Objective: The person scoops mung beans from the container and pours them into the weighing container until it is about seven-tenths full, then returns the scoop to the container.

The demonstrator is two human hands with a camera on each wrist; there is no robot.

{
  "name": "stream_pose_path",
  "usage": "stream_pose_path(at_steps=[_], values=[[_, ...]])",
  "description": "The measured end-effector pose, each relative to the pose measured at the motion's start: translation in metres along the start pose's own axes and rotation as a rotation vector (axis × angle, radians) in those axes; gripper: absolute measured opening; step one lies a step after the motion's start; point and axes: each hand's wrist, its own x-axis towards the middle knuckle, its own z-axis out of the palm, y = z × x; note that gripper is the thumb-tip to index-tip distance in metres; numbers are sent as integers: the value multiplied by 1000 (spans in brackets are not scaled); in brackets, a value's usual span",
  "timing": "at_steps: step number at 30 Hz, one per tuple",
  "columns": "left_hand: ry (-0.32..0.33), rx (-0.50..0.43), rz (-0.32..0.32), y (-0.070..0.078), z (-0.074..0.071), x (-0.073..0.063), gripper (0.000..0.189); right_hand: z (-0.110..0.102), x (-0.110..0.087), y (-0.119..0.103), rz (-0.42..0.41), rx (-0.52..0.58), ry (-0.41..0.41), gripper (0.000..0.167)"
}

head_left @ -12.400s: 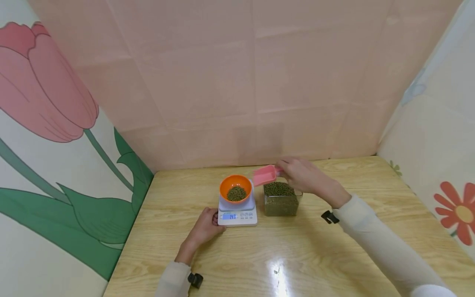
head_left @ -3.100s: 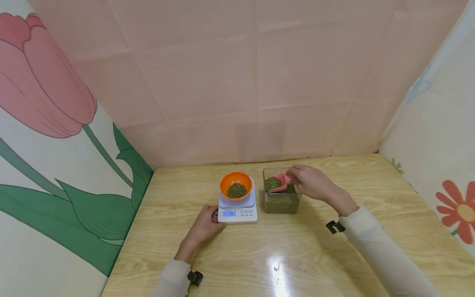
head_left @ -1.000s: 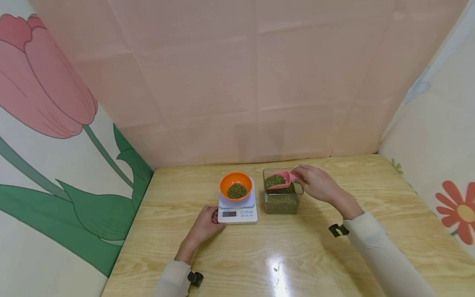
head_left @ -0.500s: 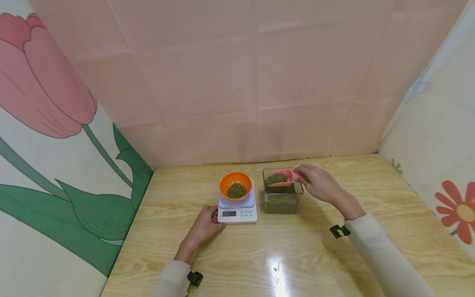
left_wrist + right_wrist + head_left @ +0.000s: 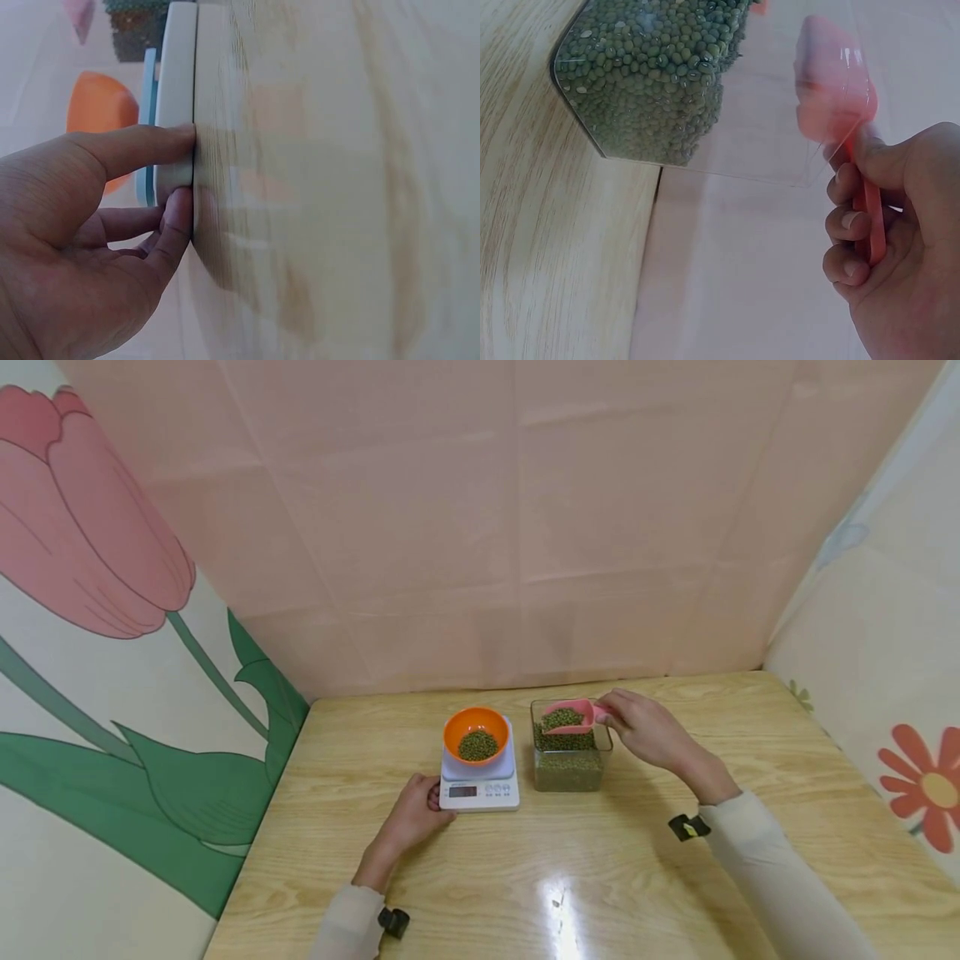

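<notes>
My right hand (image 5: 643,728) grips the handle of a pink scoop (image 5: 588,715), its fingers curled round it in the right wrist view. Green mung beans (image 5: 562,719) lie in the scoop, held over a clear rectangular container (image 5: 568,775) with more mung beans. To the left, a white kitchen scale (image 5: 491,800) bears an orange bowl (image 5: 453,735) with some mung beans in the bottom. The scale's display is dark. My left hand (image 5: 411,817) holds the scale's front left corner, thumb on the front side and curled fingers at the left side in the left wrist view.
Everything stands on a light wooden table (image 5: 480,877). A pink-covered wall (image 5: 420,568) rises behind it. Walls with a tulip picture (image 5: 112,543) and a red flower (image 5: 937,789) flank the table.
The scoop, tipped without visible beans at first, was later dipped into the container and now holds beans, slightly raised and shifted right. The display went from lit to dark. My left hand stayed.
</notes>
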Motion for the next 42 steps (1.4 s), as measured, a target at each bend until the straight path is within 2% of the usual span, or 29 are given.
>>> stream_pose_path(at_steps=[15, 35, 42], values=[[3, -19, 11, -2, 1, 0, 58, -3, 2, -4, -14, 11, 16, 18], [0, -26, 6, -2, 1, -1, 58, -3, 11, -11, -5, 22, -6, 25], [0, -68, 18, -3, 1, -1, 60, 0, 14, -13, -20, 35, 2, 23]])
